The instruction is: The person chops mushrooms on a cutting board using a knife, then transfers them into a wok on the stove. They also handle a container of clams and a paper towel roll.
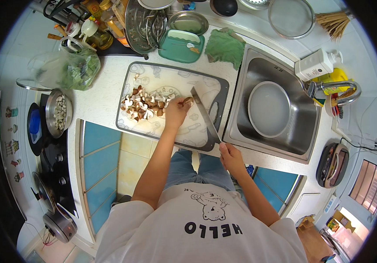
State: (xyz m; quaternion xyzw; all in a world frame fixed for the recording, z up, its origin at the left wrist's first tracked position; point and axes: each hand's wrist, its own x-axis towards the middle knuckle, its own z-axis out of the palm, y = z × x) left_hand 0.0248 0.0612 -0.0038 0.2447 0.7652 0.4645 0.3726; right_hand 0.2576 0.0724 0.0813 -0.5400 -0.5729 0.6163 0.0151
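A grey-rimmed cutting board [142,128] lies on the counter before me. My left hand [176,113] is over its middle and pinches a brown-capped mushroom piece [187,101]. Just right of that piece is the blade of a kitchen knife [205,113]. My right hand [231,157] grips the knife's handle at the board's near right edge; the fingers hide most of the handle. Left of my left hand spreads a heap of cut mushrooms [144,104], brown caps and white flesh mixed. A few pale bits [136,77] sit apart, farther up the board.
At right is a steel sink [301,131] with a round pale basin [269,110] in it. A green cloth [225,46] and a green tray [180,56] lie behind the board. Left are a bag of greens [80,70], a steel bowl [50,115] with pale pieces and a black hob [58,144].
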